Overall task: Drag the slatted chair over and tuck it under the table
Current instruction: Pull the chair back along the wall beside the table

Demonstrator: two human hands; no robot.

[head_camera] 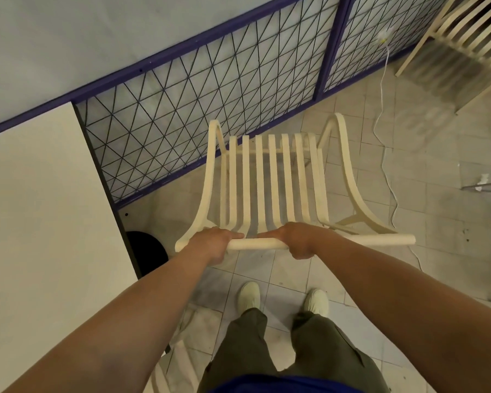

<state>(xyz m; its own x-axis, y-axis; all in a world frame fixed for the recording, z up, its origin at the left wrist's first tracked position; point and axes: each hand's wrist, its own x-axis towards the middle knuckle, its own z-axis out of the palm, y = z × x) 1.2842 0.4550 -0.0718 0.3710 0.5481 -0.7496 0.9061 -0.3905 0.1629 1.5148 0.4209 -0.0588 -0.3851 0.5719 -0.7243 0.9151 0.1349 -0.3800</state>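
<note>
Fingers [214, 258] of both hands curl around the round cream top rail [255, 244] of the cream slatted chair [267, 180], so the left hand [210, 243] and the right hand [299, 241] are each clamped on it, close together toward the rail's left half. Largest in view is the white rectangular table with its dark edge [40, 208], filling the left side; its black round base [148, 251] shows beneath the near corner. Next comes the purple-framed wire lattice fence [196, 109] running behind, then the pale tiled floor [408, 222]. The chair stands on the tiles just right of the table's edge, its seat facing the fence, not yet beneath the tabletop at all. By my judgement the grasp is made and the dragging is partway; turning the chair toward the table and sliding it under are left. A second slatted chair [465, 32] stands well apart at the upper right, and a thin white cord [383, 95] trails down the floor beside it. No containers are visible here.
</note>
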